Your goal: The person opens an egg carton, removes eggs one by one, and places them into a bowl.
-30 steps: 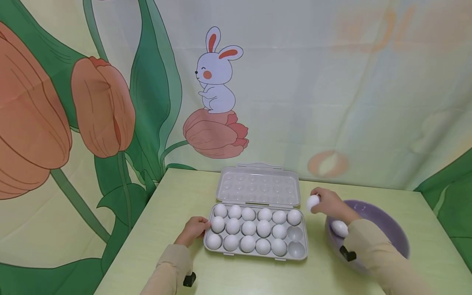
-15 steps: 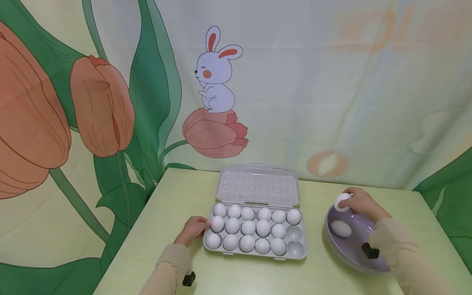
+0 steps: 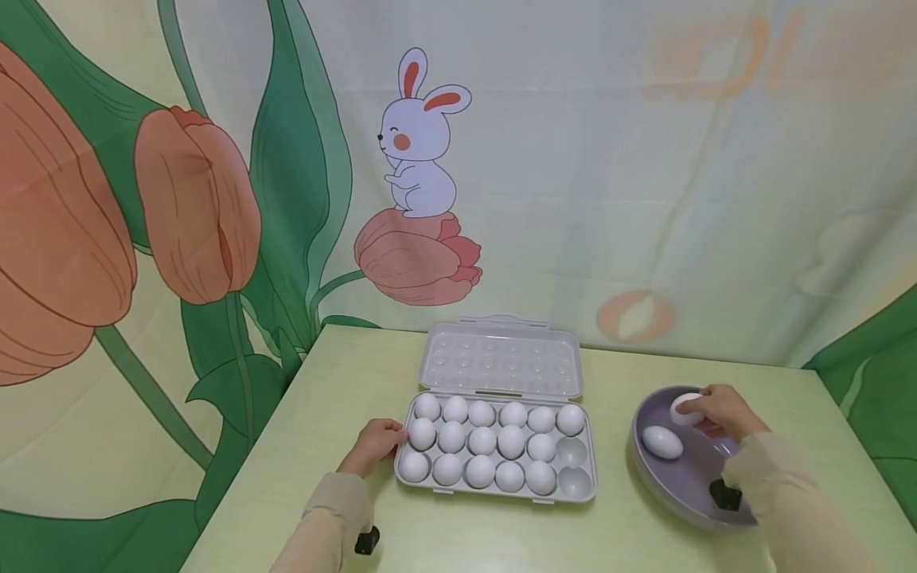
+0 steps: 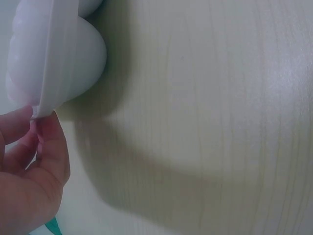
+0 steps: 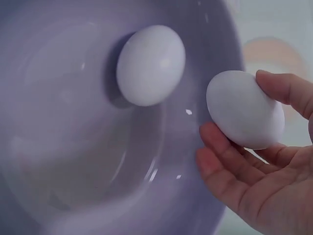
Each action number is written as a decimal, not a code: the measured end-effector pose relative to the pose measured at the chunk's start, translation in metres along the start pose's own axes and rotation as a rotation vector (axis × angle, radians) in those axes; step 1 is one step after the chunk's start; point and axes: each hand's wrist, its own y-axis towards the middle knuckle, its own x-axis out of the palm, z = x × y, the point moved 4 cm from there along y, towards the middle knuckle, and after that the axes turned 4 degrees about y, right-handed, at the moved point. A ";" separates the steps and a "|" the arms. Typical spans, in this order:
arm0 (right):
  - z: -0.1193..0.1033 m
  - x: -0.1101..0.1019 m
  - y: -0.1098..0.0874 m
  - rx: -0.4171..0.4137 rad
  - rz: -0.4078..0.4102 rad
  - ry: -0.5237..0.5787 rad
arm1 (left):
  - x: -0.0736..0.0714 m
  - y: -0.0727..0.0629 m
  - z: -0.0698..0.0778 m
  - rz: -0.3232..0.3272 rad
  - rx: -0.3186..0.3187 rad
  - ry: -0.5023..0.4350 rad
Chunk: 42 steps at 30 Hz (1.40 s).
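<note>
OK, my right fingers (image 5: pixel 227 183) have a white egg (image 5: pixel 239 110) pinched, thumb on one side, fingertips below; it's right of centre in the right wrist view, against the backdrop of the purple bowl (image 5: pixel 63 122), near that bowl's upper rim in the head view. My read: light grip, slow vertical travel, no knock on the rim or the loose egg (image 5: pixel 150 65) to its upper left, let go only once the shell's supported. Left fingers (image 4: pixel 56 154) pinch the edge of the egg tray (image 3: pixel 574 482), lower centre of the head view; should steady it. Held egg's long axis in the right wrist view: upper left to lower right, narrower end unclear. Loose one's slants lower left to upper right.
</note>
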 end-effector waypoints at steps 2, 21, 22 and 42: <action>0.006 0.002 0.003 0.024 0.006 0.017 | 0.000 0.000 0.000 -0.001 -0.003 0.000; 0.045 0.009 0.021 0.132 0.085 0.162 | 0.001 -0.001 0.000 -0.014 -0.017 0.005; 0.046 0.010 0.021 0.134 0.086 0.173 | 0.001 -0.001 0.000 -0.014 -0.016 0.005; 0.052 0.022 0.025 0.176 0.095 0.200 | 0.000 -0.003 0.001 0.008 -0.019 -0.009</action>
